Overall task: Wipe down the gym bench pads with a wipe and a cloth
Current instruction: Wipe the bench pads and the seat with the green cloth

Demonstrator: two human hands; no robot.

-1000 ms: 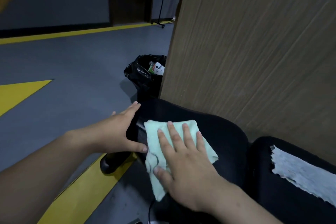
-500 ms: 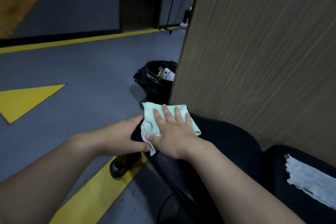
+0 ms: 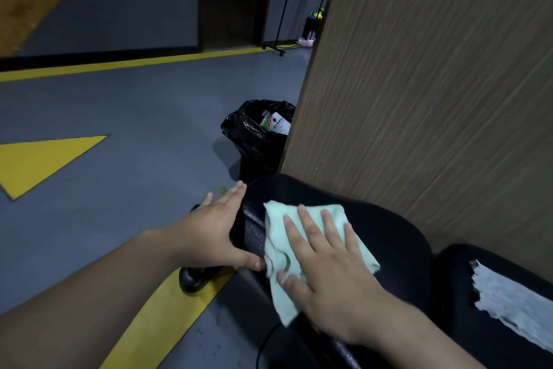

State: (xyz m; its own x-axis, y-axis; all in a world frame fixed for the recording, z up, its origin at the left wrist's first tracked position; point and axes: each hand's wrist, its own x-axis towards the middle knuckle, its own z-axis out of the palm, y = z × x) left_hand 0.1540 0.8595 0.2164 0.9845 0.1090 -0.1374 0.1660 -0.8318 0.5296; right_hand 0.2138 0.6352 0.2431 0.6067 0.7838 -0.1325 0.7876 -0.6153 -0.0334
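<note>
Right hand presses cloth on pad — left hand braces its end.

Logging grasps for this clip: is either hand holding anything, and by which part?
The left hand braces the black bench pad at its end, thumb and straight fingers spanning it. The right hand only presses flat on the green cloth.

Nothing legible to call out here. A white packet in the black bin bag carried a dark emblem and lines of small print, but all of it was too tiny and blurred to read.
</note>
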